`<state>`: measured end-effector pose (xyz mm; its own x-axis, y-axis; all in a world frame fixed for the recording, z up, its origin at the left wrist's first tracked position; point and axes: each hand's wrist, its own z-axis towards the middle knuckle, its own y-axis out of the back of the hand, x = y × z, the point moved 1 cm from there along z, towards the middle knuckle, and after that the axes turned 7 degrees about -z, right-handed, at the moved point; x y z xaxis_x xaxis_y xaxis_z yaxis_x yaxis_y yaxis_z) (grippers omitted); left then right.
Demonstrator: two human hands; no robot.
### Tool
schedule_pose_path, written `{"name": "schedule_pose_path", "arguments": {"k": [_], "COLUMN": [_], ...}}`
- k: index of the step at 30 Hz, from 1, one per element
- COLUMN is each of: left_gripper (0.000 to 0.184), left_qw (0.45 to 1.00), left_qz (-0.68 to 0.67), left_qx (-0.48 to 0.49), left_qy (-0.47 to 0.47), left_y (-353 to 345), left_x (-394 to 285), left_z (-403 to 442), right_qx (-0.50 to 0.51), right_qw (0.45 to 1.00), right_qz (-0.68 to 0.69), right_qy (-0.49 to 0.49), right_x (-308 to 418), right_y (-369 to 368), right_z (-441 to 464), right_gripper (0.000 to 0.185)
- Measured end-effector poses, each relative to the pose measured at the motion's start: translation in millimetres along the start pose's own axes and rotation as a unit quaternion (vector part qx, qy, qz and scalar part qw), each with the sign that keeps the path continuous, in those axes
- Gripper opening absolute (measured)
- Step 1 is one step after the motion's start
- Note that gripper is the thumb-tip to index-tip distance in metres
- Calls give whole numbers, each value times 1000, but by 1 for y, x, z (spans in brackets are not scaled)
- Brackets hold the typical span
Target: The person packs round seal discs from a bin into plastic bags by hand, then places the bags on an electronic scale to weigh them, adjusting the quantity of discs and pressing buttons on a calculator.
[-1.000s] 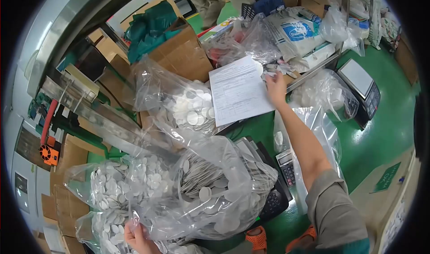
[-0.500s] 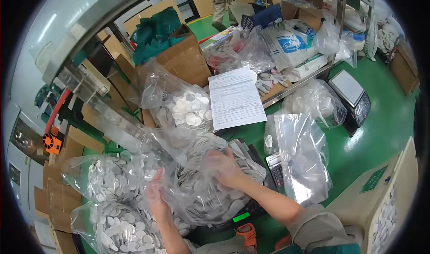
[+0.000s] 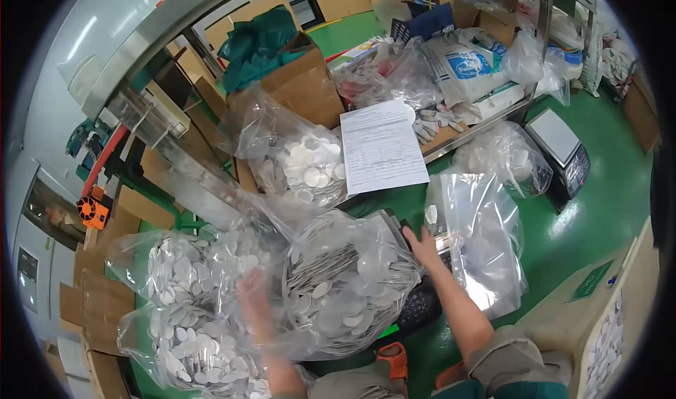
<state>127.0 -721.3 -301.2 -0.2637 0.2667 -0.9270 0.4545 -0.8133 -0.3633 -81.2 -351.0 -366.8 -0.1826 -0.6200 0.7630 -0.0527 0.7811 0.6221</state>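
Observation:
A large clear bag point(image 3: 345, 279) full of pale discs rests on a black scale point(image 3: 422, 304) with a green display. At the bag's left side is my left hand point(image 3: 255, 293), blurred by motion, its fingers not clear. To the right of the bag, near its upper edge, my right hand point(image 3: 421, 247) has its fingers apart and holds nothing, above the scale's edge and a partly covered calculator point(image 3: 442, 242). Flat clear bags point(image 3: 482, 237) lie just right of this hand. More bagged discs point(image 3: 201, 350) sit at the left. A printed sheet point(image 3: 384, 145) lies behind the big bag.
A carton with green plastic point(image 3: 296, 82) stands behind. A metal cart point(image 3: 486, 124) carries bags and gloves. Another scale point(image 3: 560, 142) stands at the right, above a pale bin point(image 3: 598, 314) of small pieces. A metal post point(image 3: 169, 152) rises at the left.
My right hand has gone from the gloves onto the big bag, then right, off it. My left hand has moved up from the bags' lower edge. The person in the background has left the view.

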Motion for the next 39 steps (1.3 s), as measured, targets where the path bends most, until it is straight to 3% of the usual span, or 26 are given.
{"name": "schedule_pose_path", "arguments": {"k": [1, 2, 4, 5, 8, 11, 12, 15, 17, 19, 22, 23, 24, 26, 27, 29, 30, 31, 32, 33, 35, 36, 39], "left_gripper": [51, 52, 56, 56, 55, 55, 55, 54, 54, 53, 53, 53, 54, 56, 56, 55, 56, 57, 57, 56, 54, 53, 52], "left_qw": [969, 951, 982, 981, 977, 976, 975, 975, 976, 976, 972, 953, 951, 930, 911, 965, 975, 983, 983, 978, 957, 943, 971], "left_qz": [206, 176, 14, -31, -93, -119, -125, -138, -142, -143, -149, -187, -192, -218, -237, -174, -155, -136, -139, -139, -191, -217, -107], "left_qx": [-64, -164, -16, 3, -18, -37, -44, -62, -70, -78, -96, -119, -117, -120, -124, -37, -25, -14, -19, 17, -15, -34, 6], "left_qy": [118, 195, 187, 191, 191, 179, 177, 165, 152, 145, 156, 207, 214, 269, 315, 193, 156, 119, 122, 156, 219, 250, 215], "left_y": [6, -61, -92, -99, -98, -99, -100, -95, -92, -87, -91, -130, -131, -135, -139, -77, -109, -141, -119, -81, -89, -93, -100], "left_x": [31, 19, 14, 13, 15, 14, 13, 14, 13, 14, 13, -14, -6, 0, -1, 67, 40, 11, 32, 68, 61, 57, 48], "left_z": [4, -13, -20, -20, -24, -35, -38, -42, -44, -44, -42, -40, -39, -34, -31, -33, -32, -30, -29, -27, -24, -23, -22], "right_qx": [25, 86, 162, 178, 118, 55, 42, 94, 141, 234, 301, 320, 240, 281, 278, 195, 186, 208, 228, 88, 98, 135, 138], "right_qw": [999, 992, 979, 979, 983, 981, 962, 975, 948, 860, 815, 795, 839, 833, 851, 949, 923, 952, 961, 966, 966, 970, 962], "right_qz": [46, 94, 116, 83, 91, 182, 269, 199, 285, 446, 483, 499, 452, 459, 442, 223, 331, 203, 72, 8, 177, 155, 234], "right_qy": [0, -23, -41, -53, -107, -29, -24, 3, -29, -87, -108, -130, -185, -131, -54, 105, 58, 100, 139, 242, 160, 134, -5], "right_x": [-15, -7, -14, -9, -31, -15, -9, 23, 28, 48, 36, 28, 60, 22, -21, 9, 6, 0, -12, -24, -31, -35, -13], "right_y": [-23, -17, -24, -16, -14, -13, -19, -8, -15, -5, -18, -28, 0, -24, -54, -12, -18, -15, -13, -23, -31, -28, -6], "right_z": [-3, -12, -15, -22, -38, -69, -79, -95, -94, -93, -69, -58, -69, -45, -27, -39, -35, -26, -17, -12, -22, -18, -31], "right_gripper": [71, 70, 69, 86, 91, 68, 60, 61, 57, 55, 40, 39, 35, 37, 37, 33, 33, 34, 35, 35, 33, 36, 39]}}
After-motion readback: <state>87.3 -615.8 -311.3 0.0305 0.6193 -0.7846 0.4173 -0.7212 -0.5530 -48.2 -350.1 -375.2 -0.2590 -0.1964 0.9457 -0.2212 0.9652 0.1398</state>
